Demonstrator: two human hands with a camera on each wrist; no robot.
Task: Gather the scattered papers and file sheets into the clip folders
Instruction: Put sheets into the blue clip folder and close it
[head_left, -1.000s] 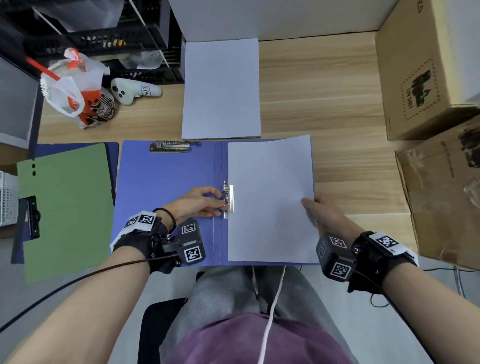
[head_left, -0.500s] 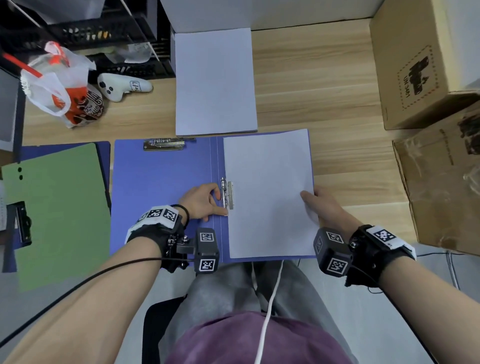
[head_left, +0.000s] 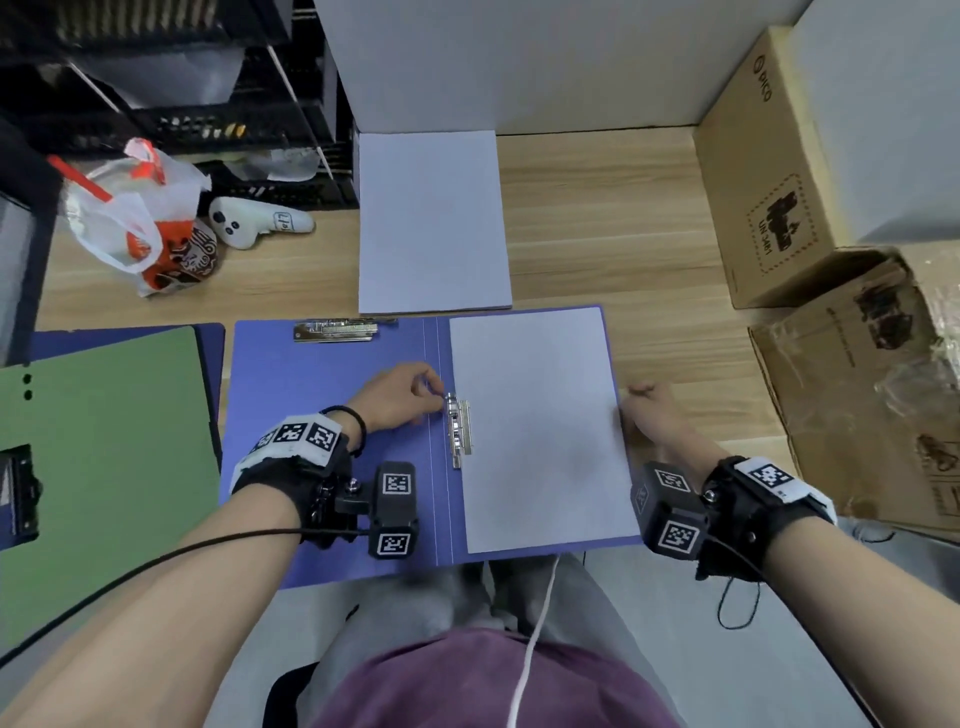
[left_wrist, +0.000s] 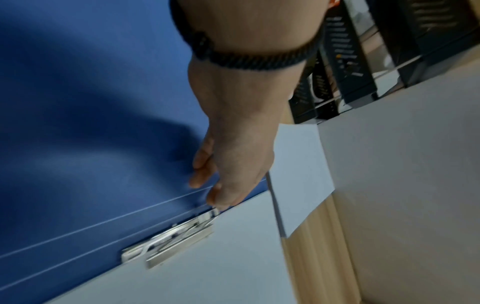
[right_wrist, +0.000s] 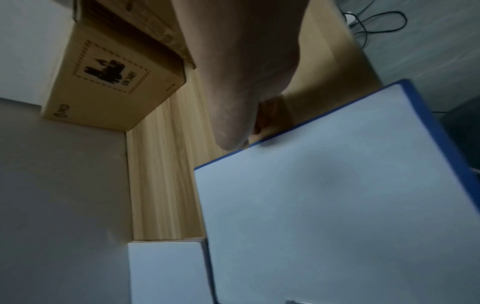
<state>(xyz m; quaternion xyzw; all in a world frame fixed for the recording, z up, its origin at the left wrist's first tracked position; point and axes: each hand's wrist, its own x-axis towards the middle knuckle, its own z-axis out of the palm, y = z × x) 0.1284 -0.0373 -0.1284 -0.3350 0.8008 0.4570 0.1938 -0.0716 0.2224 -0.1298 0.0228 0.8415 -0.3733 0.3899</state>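
Blue clip folder lies open at centre of head view, white sheet laid on its right half, left edge tucked at the spine clip. Clip lever looks flat/closed over the sheet edge, not 100% sure due to blur. Left hand is seen just left of the clip, fingers loosely curled, tips close together at the clip's upper end; in left wrist view thumb tip touches or nearly touches the metal, nothing seen gripped. Right hand is placed at sheet's right edge, mid-right of frame; fingers curled under against folder rim in right wrist view, whether paper is pinched can't be told. Paper stack sits above the folder, upper centre, touching/just overlapping the folder's top edge. Green folder at left edge, 2nd top clip at upper left of the blue cover.

Step judged: sheet being clamped or just clamped; most of the stack not yet filed.

Risks: if the clip is not fully latched, sheet could slide out when the right hand is let go. Sheet looks slightly skewed vs spine, so it may be clamped crooked. Fingertip could be nipped by the lever if snapped. Stack edge could be dragged if the folder is shifted upward
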